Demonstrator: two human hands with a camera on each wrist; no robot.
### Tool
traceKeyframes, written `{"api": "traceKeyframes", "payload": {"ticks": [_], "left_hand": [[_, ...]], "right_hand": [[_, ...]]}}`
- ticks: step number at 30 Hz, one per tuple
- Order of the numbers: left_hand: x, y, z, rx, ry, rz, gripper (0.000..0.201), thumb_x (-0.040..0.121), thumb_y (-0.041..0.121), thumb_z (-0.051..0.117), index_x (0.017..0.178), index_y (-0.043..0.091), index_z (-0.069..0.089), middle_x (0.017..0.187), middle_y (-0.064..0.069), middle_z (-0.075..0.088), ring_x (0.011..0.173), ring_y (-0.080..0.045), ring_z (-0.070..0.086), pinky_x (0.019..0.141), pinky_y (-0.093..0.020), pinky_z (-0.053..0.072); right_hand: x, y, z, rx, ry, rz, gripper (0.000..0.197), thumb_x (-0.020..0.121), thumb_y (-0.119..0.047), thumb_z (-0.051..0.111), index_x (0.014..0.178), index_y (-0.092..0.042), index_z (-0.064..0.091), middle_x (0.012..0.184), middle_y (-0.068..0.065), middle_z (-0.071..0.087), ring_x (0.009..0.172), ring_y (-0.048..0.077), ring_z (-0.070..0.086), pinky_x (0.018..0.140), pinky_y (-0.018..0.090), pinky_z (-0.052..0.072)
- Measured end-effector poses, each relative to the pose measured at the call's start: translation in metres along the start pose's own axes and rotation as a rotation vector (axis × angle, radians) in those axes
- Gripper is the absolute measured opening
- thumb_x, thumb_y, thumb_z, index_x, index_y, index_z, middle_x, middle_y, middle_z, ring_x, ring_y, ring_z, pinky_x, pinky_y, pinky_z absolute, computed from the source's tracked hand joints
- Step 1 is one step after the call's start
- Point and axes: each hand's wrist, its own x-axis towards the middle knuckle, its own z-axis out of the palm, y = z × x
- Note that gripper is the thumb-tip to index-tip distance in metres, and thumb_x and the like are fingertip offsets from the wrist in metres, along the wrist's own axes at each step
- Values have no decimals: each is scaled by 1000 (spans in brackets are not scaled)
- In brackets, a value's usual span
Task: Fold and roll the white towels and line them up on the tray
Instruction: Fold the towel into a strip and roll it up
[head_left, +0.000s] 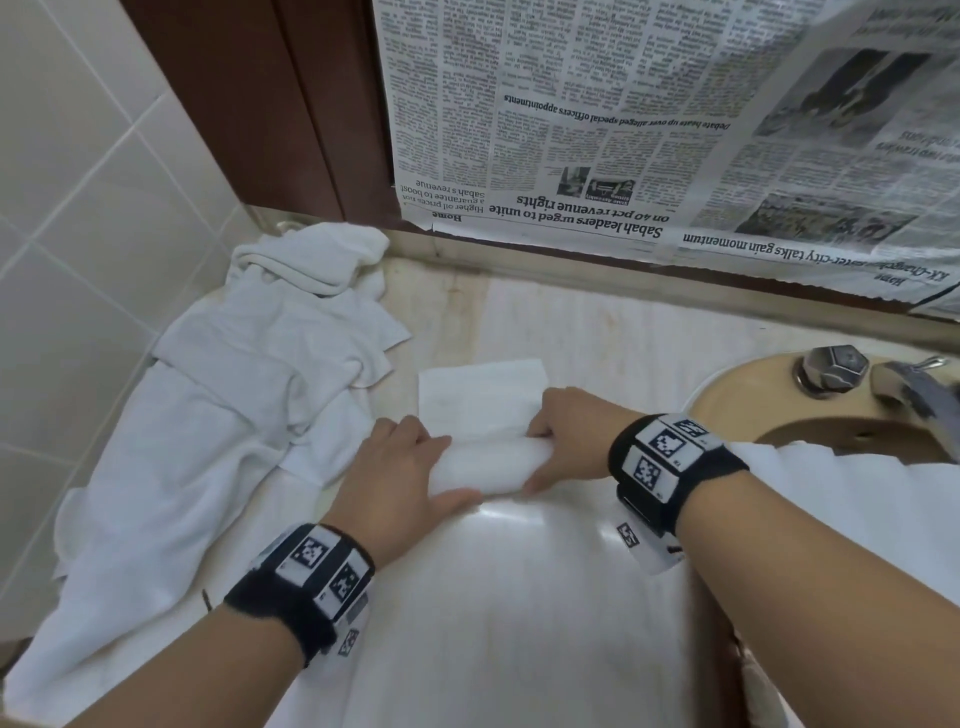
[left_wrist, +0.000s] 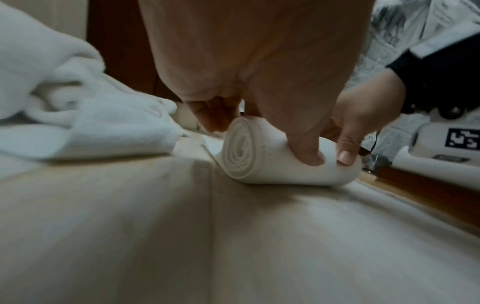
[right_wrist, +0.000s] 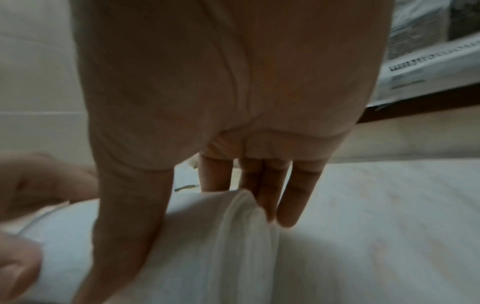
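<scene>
A half-rolled white towel lies on the counter, its flat unrolled tail stretching away from me. My left hand grips the roll's left end, thumb on the near side and fingers curled over the far side. My right hand grips the right end the same way. In the left wrist view the roll shows its spiral end, with the left hand round it. The right wrist view has the right hand over the roll. I cannot make out a tray.
A heap of loose white towels lies at the left against the tiled wall. A beige sink with a metal tap sits at the right. Newspaper hangs on the back wall. A pale glossy surface lies near me.
</scene>
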Motion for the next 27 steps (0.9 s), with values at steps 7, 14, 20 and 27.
{"api": "traceKeyframes", "payload": {"ticks": [7, 14, 20, 27], "left_hand": [[-20, 9, -1, -439, 71, -306, 50, 83, 66, 71, 119, 33, 60, 99, 15, 66, 92, -5, 62, 83, -28, 53], [10, 22, -8, -370, 155, -390, 49, 96, 58, 60, 128, 21, 64, 127, -4, 53, 102, -21, 60, 90, -25, 40], [26, 27, -15, -243, 160, -338, 35, 97, 57, 57, 101, 23, 60, 99, 5, 51, 91, -20, 59, 76, -30, 36], [28, 4, -9, -232, 74, -162, 63, 91, 59, 64, 142, 23, 57, 138, 2, 49, 129, -24, 40, 111, -34, 33]], "right_hand": [[-25, 21, 49, 681, 230, 29, 48, 77, -48, 83, 111, -42, 50, 103, -4, 64, 90, 14, 64, 79, 28, 52], [-24, -1, 85, 685, 641, 110, 34, 96, -46, 62, 129, -35, 63, 140, -8, 39, 109, 8, 55, 105, 28, 44], [-12, 11, 78, 545, 495, 80, 74, 84, -44, 79, 148, -23, 49, 148, -7, 21, 121, 8, 38, 111, 20, 30], [7, 32, 47, 670, 385, 63, 54, 91, -51, 67, 140, -30, 58, 117, -4, 42, 112, 13, 44, 106, 27, 35]]}}
